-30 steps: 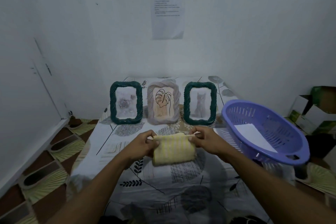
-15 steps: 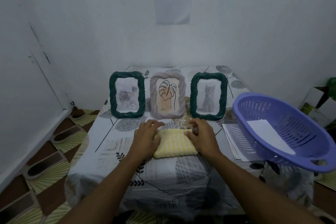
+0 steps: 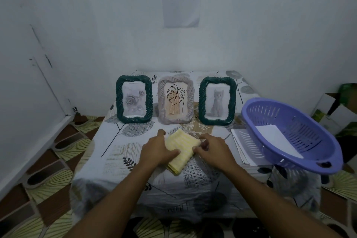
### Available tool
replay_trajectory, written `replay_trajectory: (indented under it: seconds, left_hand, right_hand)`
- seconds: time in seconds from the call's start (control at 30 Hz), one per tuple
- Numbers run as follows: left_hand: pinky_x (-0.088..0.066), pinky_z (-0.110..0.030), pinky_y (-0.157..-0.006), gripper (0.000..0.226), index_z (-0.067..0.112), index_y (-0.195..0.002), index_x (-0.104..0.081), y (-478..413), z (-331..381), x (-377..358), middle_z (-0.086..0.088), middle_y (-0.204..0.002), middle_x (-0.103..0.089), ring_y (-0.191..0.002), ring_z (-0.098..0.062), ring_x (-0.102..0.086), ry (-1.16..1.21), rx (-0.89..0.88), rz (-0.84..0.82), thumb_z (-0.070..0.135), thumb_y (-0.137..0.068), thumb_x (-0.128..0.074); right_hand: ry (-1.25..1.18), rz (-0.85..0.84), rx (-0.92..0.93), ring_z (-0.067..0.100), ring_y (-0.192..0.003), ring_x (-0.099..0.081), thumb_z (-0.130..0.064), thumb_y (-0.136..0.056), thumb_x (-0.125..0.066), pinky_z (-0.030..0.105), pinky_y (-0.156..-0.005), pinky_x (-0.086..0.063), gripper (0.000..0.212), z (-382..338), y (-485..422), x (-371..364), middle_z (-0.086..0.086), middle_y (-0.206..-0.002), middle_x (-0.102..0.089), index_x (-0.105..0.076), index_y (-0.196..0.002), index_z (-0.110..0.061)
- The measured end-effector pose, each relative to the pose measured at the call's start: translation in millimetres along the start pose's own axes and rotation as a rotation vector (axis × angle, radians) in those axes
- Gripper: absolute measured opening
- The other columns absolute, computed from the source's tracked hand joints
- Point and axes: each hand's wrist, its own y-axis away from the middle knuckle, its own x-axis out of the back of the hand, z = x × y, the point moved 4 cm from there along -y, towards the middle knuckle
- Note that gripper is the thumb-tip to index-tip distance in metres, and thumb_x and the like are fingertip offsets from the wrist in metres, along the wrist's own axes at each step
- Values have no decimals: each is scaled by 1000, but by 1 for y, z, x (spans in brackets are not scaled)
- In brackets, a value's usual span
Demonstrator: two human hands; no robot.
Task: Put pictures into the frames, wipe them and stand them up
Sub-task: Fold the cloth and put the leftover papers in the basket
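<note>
Three frames stand upright in a row at the back of the table. On the left is a dark green frame (image 3: 134, 102) with a rose picture, in the middle a grey frame (image 3: 175, 102) with a leaf drawing, on the right a dark green frame (image 3: 218, 101) with a cat picture. In front of them a folded yellow cloth (image 3: 181, 149) lies on the table. My left hand (image 3: 157, 149) lies on the cloth's left side, thumb across it. My right hand (image 3: 214, 149) has curled fingers at the cloth's right edge.
A purple plastic basket (image 3: 289, 133) with a white sheet inside sits tilted at the table's right edge, over a stack of papers (image 3: 243, 147). The table (image 3: 119, 152) wears a leaf-print cloth. Cardboard boxes (image 3: 336, 110) stand at the right. A white wall rises close behind.
The cloth, held up between both hands a second ago, has been laid on the table and now sits turned at an angle. Both hands stay on it.
</note>
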Motion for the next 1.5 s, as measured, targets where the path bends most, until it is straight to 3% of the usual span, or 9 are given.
replay_trajectory:
  seconds: [0.07,0.2,0.33,0.53,0.7,0.87,0.93,1.27,1.5]
  left_hand:
    - [-47,-35,-88,82,14,-133,-43,0,0,2,-9,-129,-55,-115,-27,-55,74,84,-138,51,-68,-78]
    - [-55,-38,-85,39,11,-107,-65,2,-4,13,-8,-108,-69,-95,-22,-66,389,136,-231,27,-75,-79]
    - [-59,-44,-78,34,13,-107,-57,9,-20,25,-13,-106,-69,-92,-27,-69,876,269,-262,6,-79,-73]
    - [-54,-33,-65,39,14,-122,-47,15,-76,62,-10,-109,-65,-94,-24,-66,987,372,-151,20,-89,-66]
    - [-55,-38,-77,56,15,-135,-43,11,-129,98,-13,-124,-59,-100,-27,-64,940,307,22,20,-87,-70]
    - [-39,-45,-105,73,24,-147,-31,2,-153,108,-12,-144,-38,-128,-32,-42,-46,40,189,36,-84,-66]
    - [-32,-43,-110,64,31,-148,-31,4,-158,97,-9,-155,-24,-136,-31,-30,-201,-35,155,40,-90,-58]
    - [-22,-39,-115,48,26,-144,-41,3,-165,90,-8,-159,-21,-143,-24,-27,-219,-155,118,34,-97,-49]
    - [-24,-39,-115,48,19,-139,-50,-1,-90,81,-10,-153,-34,-140,-25,-32,-204,-332,168,35,-94,-55]
  right_hand:
    - [-143,-47,-49,19,-87,-64,-27,-82,-71,34,-80,-53,43,-11,-2,-5,0,-91,-70,-59,-122,-21]
    - [-533,-86,-182,15,-69,-58,-6,-82,-70,27,-64,-49,37,-31,-9,-10,2,-74,-61,-59,-116,-15]
    - [-932,-131,-310,28,-89,-65,1,-81,-72,43,-77,-58,51,-56,-16,-23,12,-99,-64,-49,-123,-15]
    - [-1121,-270,-341,37,-100,-65,12,-80,-67,44,-75,-58,53,-114,-28,-61,21,-117,-61,-51,-124,-12]
    - [-1067,-262,-233,31,-99,-66,6,-81,-70,44,-80,-59,52,-161,-48,-97,18,-114,-65,-50,-124,-14]
    - [-456,-81,64,23,-111,-57,-9,-80,-72,38,-93,-50,53,-175,-56,-115,7,-121,-55,-52,-129,-20]
    - [-260,-65,225,23,-115,-50,-13,-83,-68,32,-96,-42,41,-168,-47,-127,6,-124,-51,-61,-123,-18]
    - [-76,-19,417,21,-114,-45,-21,-91,-59,32,-97,-39,28,-161,-36,-129,3,-120,-57,-68,-117,-18]
    - [158,141,456,20,-112,-52,-27,-91,-56,40,-96,-42,28,-120,-22,-39,-1,-119,-64,-66,-117,-21]
